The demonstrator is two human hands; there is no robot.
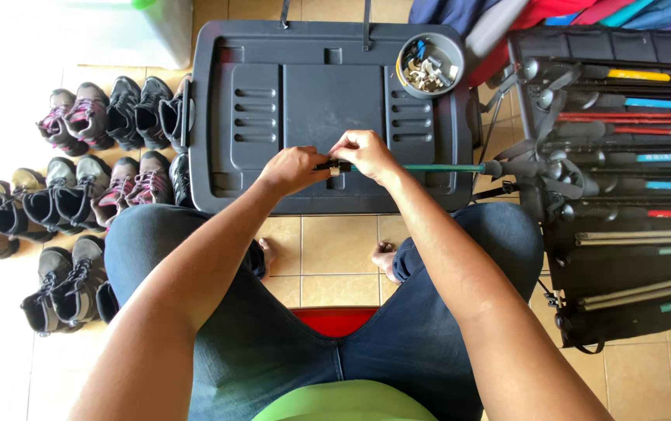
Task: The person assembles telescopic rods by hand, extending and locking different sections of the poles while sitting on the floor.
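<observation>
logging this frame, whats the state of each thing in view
left hand: pinching the pole's clamp end
right hand: gripping the same end
teal pole: lying flat across the grey lid
grey lid: flat, bearing the bowl
bowl: upright, holding small metal parts
shoes: paired in rows

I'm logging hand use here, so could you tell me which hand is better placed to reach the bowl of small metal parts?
Probably the right hand: the bowl sits on its side.

Shoes left — bowl of metal parts.
</observation>
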